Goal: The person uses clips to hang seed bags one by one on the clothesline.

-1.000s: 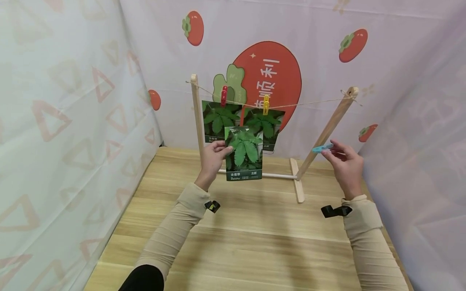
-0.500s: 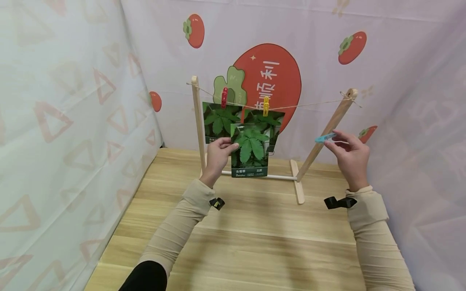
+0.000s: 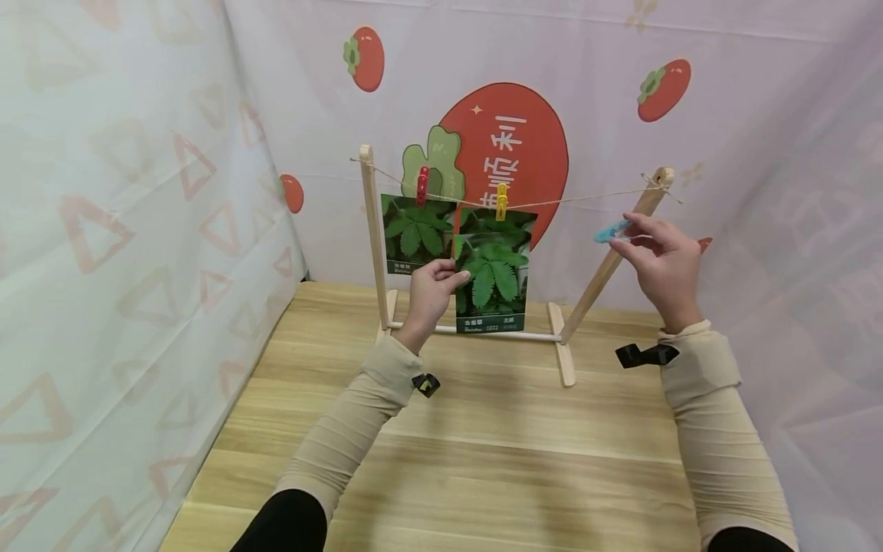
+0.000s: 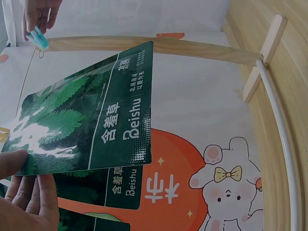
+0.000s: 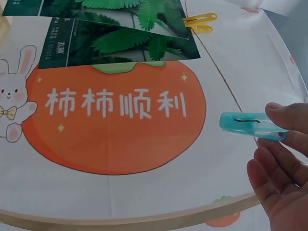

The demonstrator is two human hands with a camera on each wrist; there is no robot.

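In the head view, my left hand (image 3: 431,297) pinches the left edge of a green seed packet (image 3: 491,291) with a leaf picture, thumb in front. It is upright and covers much of a second packet (image 3: 494,221), which hangs from a string (image 3: 586,199) by a yellow clothespin (image 3: 501,202). Left of that, a third packet (image 3: 416,230) hangs by a red clothespin (image 3: 422,185). Near the right post, my right hand (image 3: 666,264) pinches a light-blue clothespin (image 3: 610,231) between thumb and fingers. In the right wrist view that clothespin (image 5: 250,126) is apart from the packets.
The string is tied between a left wooden post (image 3: 373,238) and a leaning right post (image 3: 607,272). A white rod (image 3: 538,336) joins the stand's feet above the wooden tabletop (image 3: 483,460). Printed cloth (image 3: 607,138) covers the back and sides.
My left hand has moved right with its packet, which now overlaps the packet under the yellow clothespin. My right hand has risen with the light-blue clothespin towards the string's height.
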